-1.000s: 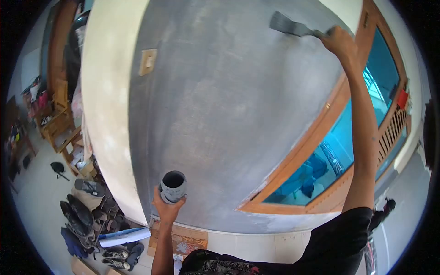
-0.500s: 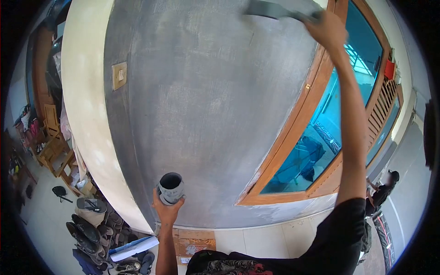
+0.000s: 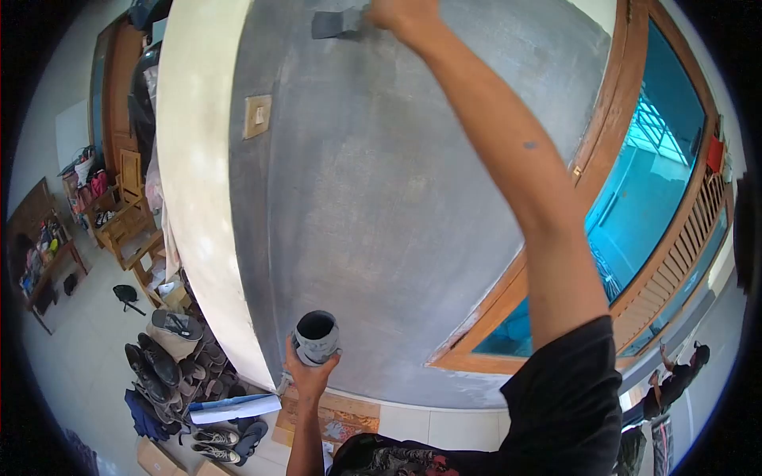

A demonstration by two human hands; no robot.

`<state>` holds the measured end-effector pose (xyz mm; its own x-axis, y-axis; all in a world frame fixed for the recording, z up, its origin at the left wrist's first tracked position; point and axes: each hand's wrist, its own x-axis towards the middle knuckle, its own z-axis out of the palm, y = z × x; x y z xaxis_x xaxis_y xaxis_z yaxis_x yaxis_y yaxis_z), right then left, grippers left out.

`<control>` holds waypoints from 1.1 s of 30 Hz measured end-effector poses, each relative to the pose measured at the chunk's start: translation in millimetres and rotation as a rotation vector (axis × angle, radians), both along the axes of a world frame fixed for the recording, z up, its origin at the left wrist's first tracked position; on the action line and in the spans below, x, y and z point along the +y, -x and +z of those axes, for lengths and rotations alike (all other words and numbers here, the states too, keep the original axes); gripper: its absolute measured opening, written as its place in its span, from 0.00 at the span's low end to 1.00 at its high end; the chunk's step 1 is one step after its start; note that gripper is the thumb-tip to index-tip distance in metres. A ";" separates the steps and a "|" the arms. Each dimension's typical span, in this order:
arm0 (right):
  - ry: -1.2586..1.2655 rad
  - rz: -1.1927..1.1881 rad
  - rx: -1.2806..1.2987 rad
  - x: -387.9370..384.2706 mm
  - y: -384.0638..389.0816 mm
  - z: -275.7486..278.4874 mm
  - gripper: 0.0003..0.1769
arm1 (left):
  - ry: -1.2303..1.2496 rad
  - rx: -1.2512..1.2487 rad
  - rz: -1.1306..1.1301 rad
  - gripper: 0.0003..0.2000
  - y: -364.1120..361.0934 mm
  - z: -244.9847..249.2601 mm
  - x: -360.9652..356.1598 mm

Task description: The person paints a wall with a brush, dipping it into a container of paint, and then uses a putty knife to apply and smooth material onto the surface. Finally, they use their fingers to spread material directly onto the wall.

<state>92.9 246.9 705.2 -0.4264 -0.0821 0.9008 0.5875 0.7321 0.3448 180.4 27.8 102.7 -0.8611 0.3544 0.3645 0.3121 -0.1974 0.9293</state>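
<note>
High on the grey-painted wall (image 3: 381, 198), my right hand (image 3: 405, 17) grips a paintbrush (image 3: 337, 24). Its wide, dark grey bristles point left and lie against the wall; the handle is mostly covered by my fingers. Low down, my left hand (image 3: 311, 371) is wrapped round a paint-smeared cup (image 3: 319, 349), held upright with its dark open mouth facing up. The paint in the cup is in shadow. A light switch (image 3: 256, 117) sits on the wall's left part, below and left of the brush.
A wood-framed window (image 3: 643, 182) borders the wall at right. Shoes (image 3: 159, 361) and a long white box (image 3: 236, 408) lie at lower left, near a cardboard sheet (image 3: 357, 419). Wooden chairs (image 3: 125, 210) stand farther left. Another person (image 3: 675, 385) is at far right.
My right hand has swept the brush leftward along the top of the wall. My left hand still holds the cup low down. The whole view has shifted to the right.
</note>
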 end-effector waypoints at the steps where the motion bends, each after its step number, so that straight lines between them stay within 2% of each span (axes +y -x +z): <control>1: -0.018 -0.102 -0.066 8.5 -21.2 8.6 0.14 | 0.006 0.001 -0.015 0.43 -0.7 0.6 2.5; 3: -0.008 -0.317 -0.083 4.4 -92.8 15.1 0.18 | -0.082 -0.080 -0.101 0.42 -2.6 10.7 9.8; 5: 0.037 -0.504 0.006 15.7 -162.5 14.6 0.22 | -0.121 -0.090 -0.162 0.42 -5.4 23.3 20.5; 6: -0.032 -0.456 0.027 15.2 -204.8 6.5 0.29 | -0.163 -0.098 -0.206 0.42 -7.7 26.3 25.4; 8: 0.000 -0.689 -0.007 57.4 -278.7 11.7 0.30 | -0.137 -0.058 -0.221 0.41 -8.2 21.0 40.9; 10: -0.121 -0.674 0.137 71.2 -345.4 -7.3 0.30 | -0.105 -0.020 -0.231 0.41 -12.1 18.4 50.8; 12: 0.137 -0.856 0.114 61.1 -390.4 -10.5 0.31 | -0.019 0.025 -0.262 0.41 -13.3 20.5 55.6; 16: 0.085 -1.008 0.163 45.8 -432.9 -9.2 0.32 | -0.023 0.051 -0.290 0.41 -14.8 18.4 57.8; 19: 0.044 -0.886 0.203 7.0 -401.2 -4.4 0.32 | -0.095 -0.008 -0.338 0.42 -18.2 13.0 61.1; 21: -0.002 -0.644 0.154 -14.1 -344.1 -12.4 0.29 | -0.181 -0.153 -0.427 0.42 -24.6 19.8 58.4; 23: -0.200 -0.434 0.061 -10.0 -277.9 -12.2 0.32 | -0.164 -0.119 -0.386 0.43 -26.2 20.8 53.9; 24: -0.223 -0.337 0.063 -21.2 -233.0 -18.5 0.32 | -0.147 -0.082 -0.365 0.43 -25.6 21.1 51.8; 25: -0.343 -0.134 0.105 -0.6 -192.4 -14.4 0.32 | -0.151 -0.087 -0.341 0.43 -24.3 20.7 48.7; 26: 0.088 -0.298 0.030 -43.4 -144.8 -22.4 0.22 | -0.119 0.004 -0.271 0.40 -24.3 19.8 44.9; 27: -0.068 -0.151 0.014 -42.4 -113.5 -32.3 0.19 | -0.083 0.097 -0.200 0.37 -23.7 18.9 41.4; 29: 0.009 -0.048 -0.017 -48.7 -49.4 -37.3 0.17 | -0.091 0.074 -0.173 0.38 -21.9 15.1 32.6; 31: -0.031 0.010 -0.004 -23.0 5.3 -39.2 0.16 | -0.097 0.051 -0.153 0.38 -21.5 6.3 22.0; 33: -0.068 0.046 0.017 -25.6 12.9 -42.0 0.15 | -0.113 -0.130 -0.186 0.44 -20.3 -4.3 15.0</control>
